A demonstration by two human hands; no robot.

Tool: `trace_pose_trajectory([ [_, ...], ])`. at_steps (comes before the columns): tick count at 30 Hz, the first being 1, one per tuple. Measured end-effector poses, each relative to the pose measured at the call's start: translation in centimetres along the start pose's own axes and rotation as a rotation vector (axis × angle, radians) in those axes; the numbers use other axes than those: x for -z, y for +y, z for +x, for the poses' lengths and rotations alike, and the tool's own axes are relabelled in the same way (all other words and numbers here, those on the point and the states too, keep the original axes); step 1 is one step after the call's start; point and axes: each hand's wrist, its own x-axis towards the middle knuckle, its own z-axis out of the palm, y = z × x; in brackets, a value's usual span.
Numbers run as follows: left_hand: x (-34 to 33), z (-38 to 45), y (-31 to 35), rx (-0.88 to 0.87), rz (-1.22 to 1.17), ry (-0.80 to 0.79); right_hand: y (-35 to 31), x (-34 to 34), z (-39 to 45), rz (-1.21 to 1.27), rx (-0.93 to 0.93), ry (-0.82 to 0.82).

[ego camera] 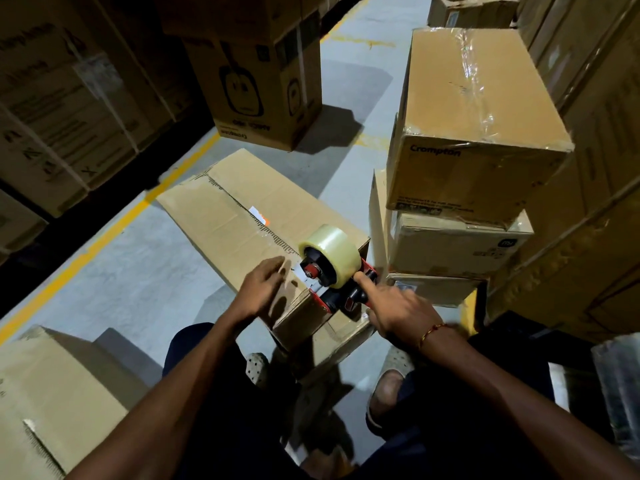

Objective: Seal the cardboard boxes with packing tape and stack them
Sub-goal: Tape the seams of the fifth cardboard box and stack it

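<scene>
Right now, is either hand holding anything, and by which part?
The right hand grips the tape dispenser by its handle. The left hand rests open on the box.

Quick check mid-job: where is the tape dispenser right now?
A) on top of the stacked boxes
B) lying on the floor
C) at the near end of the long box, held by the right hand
C: the right hand grips the tape dispenser at the near edge of the long box, while the left hand lies flat on the box top.

The floor (145, 271) is grey, with a yellow line (104, 233) painted along it. A red string (433, 332) goes round one wrist. Something wrapped in shiny plastic (620, 386) sits at the far right edge.
</scene>
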Motion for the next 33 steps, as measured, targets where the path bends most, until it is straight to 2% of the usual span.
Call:
trace_pose_trajectory([
  [2,0.6,0.7,2.8,0.135,-0.206,-0.005,0.0,-0.1,-0.1,-0.008,0.008,0.004],
  [4,1.5,1.8,5.6,0.215,-0.224,-0.141,0.0,-0.1,-0.2,-0.022,0.012,0.01],
  [8,1.7,3.2,10.5,0.251,-0.041,-0.424,-0.1,-0.1,-0.4,-0.054,0.019,0.026],
  [11,0.9,3.8,12.0,0.211,0.122,-0.539,0.1,-0.3,-0.3,-0.03,0.014,0.034],
  [18,-0.2,3.9,12.1,0.133,0.067,-0.42,0.2,-0.7,-0.2,0.021,0.024,0.043],
  [21,-0.5,4.2,12.2,0.115,0.093,-0.422,0.4,-1.1,0.0,0.058,0.007,0.032],
  [24,-2.0,4.0,11.8,0.11,0.101,-0.433,0.2,-1.9,0.1,0.079,-0.032,-0.053],
  [29,-3.5,3.6,11.4,0.091,0.155,-0.504,1.0,-2.9,-1.5,0.11,-0.077,0.003],
  [31,-2.9,3.4,10.7,0.06,0.148,-0.378,1.3,-3.0,-2.1,0.116,-0.042,0.064],
  [33,-2.1,3.3,8.8,-0.037,0.271,-0.192,1.5,-2.8,-2.4,0.114,-0.005,0.097],
])
